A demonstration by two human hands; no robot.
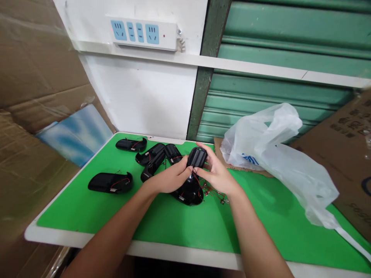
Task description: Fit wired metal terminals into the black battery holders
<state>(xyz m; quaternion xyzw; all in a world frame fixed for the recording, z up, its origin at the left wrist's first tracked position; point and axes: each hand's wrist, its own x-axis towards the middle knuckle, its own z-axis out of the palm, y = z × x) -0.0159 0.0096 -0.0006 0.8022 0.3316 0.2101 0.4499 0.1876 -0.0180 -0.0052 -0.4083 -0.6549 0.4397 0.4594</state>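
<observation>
Between my two hands, above the green mat, is a black plastic battery housing [197, 157] with ridged slots facing me. My left hand [174, 175] grips its left side, thumb at the lower edge. On the other side my right hand [215, 172] holds it, thumb near the bottom and fingers behind. Just below lie more black housings [191, 191], partly hidden by my hands, with thin red wires. Several similar housings [155, 156] are piled to the left, and one [110, 182] lies apart. Small metal contacts on red wires [222, 201] lie beside my right wrist.
A white plastic bag [261, 143] rests at the back right on a cardboard piece. Cardboard boxes stand at the left [34, 69] and right [344, 154]. A power strip [145, 34] is fixed to the wall. The green mat [162, 227] covers the white-edged table.
</observation>
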